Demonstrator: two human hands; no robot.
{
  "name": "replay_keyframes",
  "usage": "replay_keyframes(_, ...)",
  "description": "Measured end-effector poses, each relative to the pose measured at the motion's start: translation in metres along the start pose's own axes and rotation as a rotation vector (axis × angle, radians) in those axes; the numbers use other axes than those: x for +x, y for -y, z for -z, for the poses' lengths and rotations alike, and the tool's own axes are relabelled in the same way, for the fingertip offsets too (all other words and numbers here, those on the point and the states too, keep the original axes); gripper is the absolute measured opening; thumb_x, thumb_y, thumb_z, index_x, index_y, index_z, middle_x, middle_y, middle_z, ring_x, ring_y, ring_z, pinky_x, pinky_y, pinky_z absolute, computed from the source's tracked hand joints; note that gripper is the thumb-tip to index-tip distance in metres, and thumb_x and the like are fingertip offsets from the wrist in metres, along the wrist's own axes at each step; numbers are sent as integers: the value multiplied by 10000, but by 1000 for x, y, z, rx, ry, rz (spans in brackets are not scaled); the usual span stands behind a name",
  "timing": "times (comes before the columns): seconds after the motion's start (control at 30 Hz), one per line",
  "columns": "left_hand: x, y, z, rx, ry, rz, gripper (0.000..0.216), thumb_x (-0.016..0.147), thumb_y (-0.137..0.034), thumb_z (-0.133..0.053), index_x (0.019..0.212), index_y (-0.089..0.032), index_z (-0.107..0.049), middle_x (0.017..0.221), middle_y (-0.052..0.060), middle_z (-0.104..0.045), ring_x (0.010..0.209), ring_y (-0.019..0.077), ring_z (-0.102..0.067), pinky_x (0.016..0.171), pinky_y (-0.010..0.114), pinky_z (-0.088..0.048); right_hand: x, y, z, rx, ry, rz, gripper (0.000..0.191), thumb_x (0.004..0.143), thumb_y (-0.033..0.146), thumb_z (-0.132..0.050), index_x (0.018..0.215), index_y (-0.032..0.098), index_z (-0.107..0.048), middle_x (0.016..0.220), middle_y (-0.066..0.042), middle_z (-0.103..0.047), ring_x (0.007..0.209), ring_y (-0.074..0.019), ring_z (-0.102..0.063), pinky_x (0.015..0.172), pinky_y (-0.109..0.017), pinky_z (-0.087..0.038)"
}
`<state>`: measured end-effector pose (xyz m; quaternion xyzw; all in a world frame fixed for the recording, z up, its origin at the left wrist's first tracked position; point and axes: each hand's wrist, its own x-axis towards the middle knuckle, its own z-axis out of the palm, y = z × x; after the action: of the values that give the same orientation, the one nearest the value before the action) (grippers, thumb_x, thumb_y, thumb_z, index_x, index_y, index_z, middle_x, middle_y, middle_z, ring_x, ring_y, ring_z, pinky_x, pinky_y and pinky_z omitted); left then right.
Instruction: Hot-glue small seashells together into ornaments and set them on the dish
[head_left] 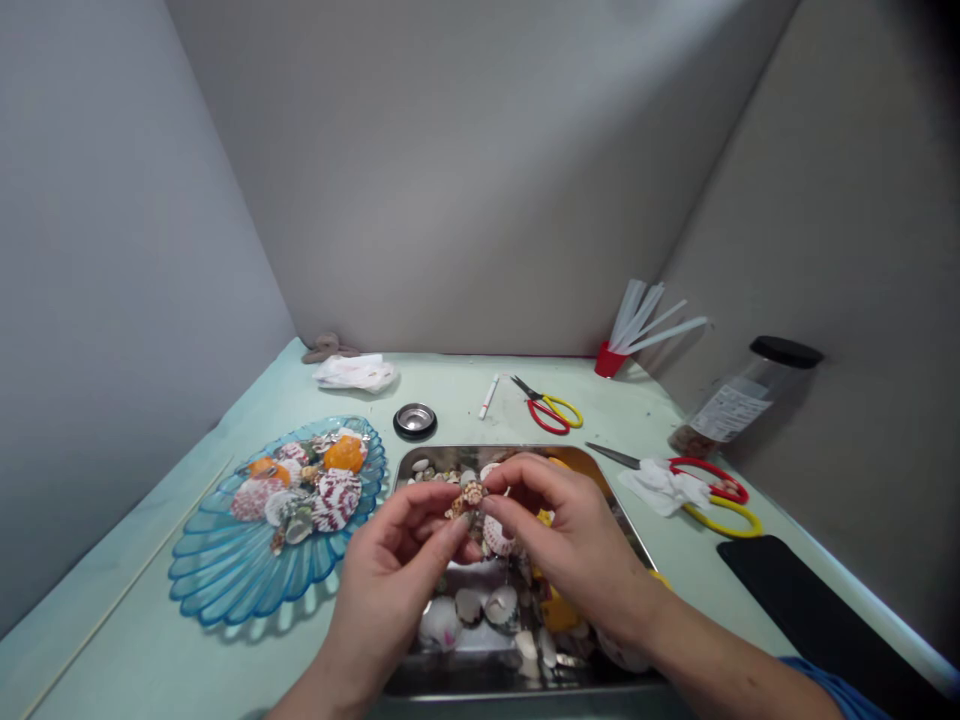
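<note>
A small, brown-speckled cream shell [472,494] sits pinched between left hand [397,575] and right hand [566,530], above a silver metal tray [450,680].

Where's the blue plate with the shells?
In the head view, the blue plate is on the left side of the table, left of the metal tray and left hand.

Pale green tabletop [450,395]: metal tray [435,682] front center, blue scalloped dish [225,580] just left of it. Behind the tray: round black-rimmed lid [415,421], white marker [489,397], scissors [538,397] with red and yellow handles. White plastic bag [355,374] at back left, red cup [610,360] at back right. Right side: clear jar [726,410] with black cap, second scissors [619,456] with crumpled tissue [664,487] over them, then flat black slab [780,590] nearest.
</note>
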<state>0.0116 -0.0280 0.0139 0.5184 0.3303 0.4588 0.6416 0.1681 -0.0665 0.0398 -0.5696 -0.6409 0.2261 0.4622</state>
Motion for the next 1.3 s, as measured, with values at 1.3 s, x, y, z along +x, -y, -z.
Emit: replay_keyframes(1.3, 3, -3, -5, 38, -6, 193, 284, 728, -275, -676, 966, -155, -578, 818, 27, -674, 507, 98, -597, 521, 227, -480, 1, 1, 17, -367, 102, 198, 178, 876, 163, -478, 890, 204, -651, 849, -39, -570, 719, -146, -524, 659, -272, -394)
